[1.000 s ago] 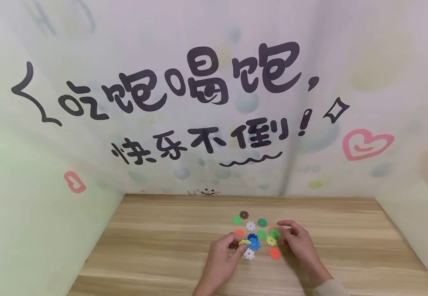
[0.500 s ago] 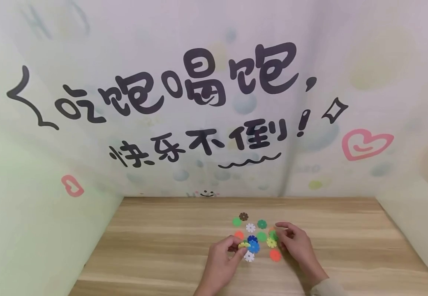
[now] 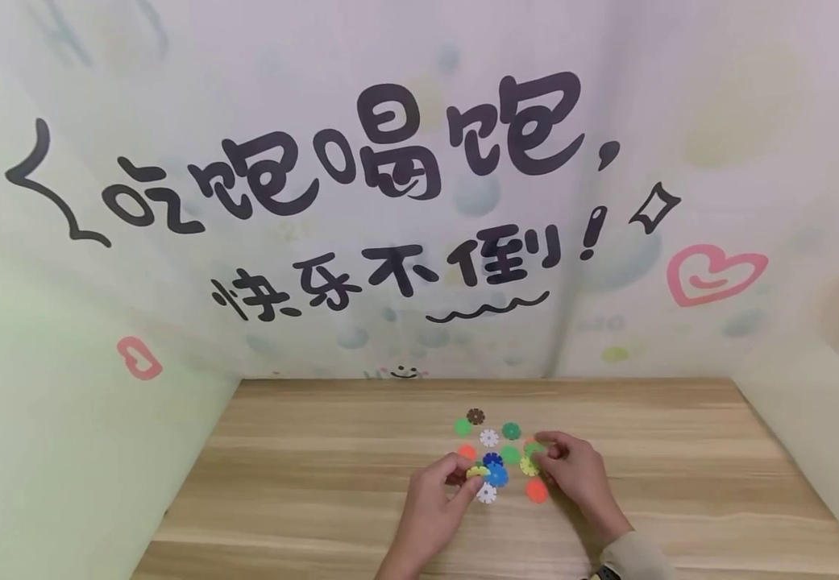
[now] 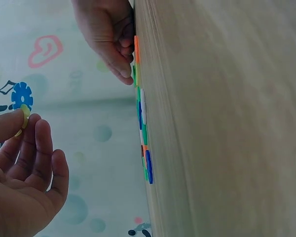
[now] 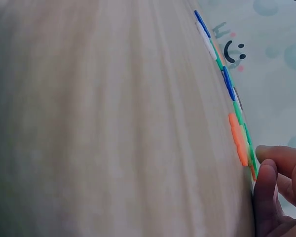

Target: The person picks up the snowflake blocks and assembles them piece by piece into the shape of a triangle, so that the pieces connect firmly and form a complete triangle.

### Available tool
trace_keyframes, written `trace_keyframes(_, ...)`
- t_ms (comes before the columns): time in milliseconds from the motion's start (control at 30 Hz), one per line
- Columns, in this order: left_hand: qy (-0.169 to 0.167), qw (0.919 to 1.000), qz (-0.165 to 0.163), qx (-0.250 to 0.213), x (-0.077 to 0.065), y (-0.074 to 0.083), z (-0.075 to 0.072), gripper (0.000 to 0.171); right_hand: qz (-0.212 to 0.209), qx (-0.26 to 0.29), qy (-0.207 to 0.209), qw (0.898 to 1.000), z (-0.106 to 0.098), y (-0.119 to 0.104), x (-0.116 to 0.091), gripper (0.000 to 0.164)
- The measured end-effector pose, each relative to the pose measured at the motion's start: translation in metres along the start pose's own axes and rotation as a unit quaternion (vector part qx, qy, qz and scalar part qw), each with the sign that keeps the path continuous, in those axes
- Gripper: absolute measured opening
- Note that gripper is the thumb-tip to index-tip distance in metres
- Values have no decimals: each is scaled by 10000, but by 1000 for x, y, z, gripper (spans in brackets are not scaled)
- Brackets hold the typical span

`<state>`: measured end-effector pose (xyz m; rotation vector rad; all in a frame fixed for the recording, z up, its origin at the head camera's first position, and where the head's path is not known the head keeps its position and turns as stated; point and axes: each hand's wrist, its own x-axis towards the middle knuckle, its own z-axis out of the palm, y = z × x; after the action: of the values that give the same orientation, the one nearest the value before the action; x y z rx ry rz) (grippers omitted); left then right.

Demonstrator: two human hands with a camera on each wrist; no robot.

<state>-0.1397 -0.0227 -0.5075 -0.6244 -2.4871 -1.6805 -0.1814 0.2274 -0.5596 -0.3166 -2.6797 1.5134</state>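
In the head view my left hand (image 3: 434, 503) pinches a yellow notched disc (image 3: 476, 473) between thumb and fingertips. Joined to it is a light blue notched disc (image 4: 22, 96); the left wrist view shows the pair raised off the table. My right hand (image 3: 577, 474) is low at the right side of the scattered discs, its fingers loosely bent. Its fingertips are at the edge of a green disc (image 3: 533, 449), which lies over an orange one and beside a yellow-green disc (image 3: 529, 466). Whether they touch the green disc is unclear.
Several notched discs lie flat between the hands, among them a brown disc (image 3: 475, 416), a dark green disc (image 3: 511, 431), a white disc (image 3: 489, 438) and an orange disc (image 3: 537, 491). The wooden table (image 3: 303, 475) meets a printed wall (image 3: 361, 354) at the back.
The right hand has shifted slightly left, bringing its fingertips closer to the green disc. The left hand keeps its pinch on the yellow disc. The head view has tilted slightly.
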Motion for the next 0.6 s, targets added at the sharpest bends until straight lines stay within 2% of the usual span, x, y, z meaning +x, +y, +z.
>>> trace_keyframes(267, -5, 10000, 16, -47, 1, 0, -1, 9, -106, -217, 79, 9997, 2, 0, 2, 30)
trace_keyframes(600, -17, 9999, -10, -139, 0, -1, -3, 4, 126, -74, 118, 9998, 1, -1, -3, 27)
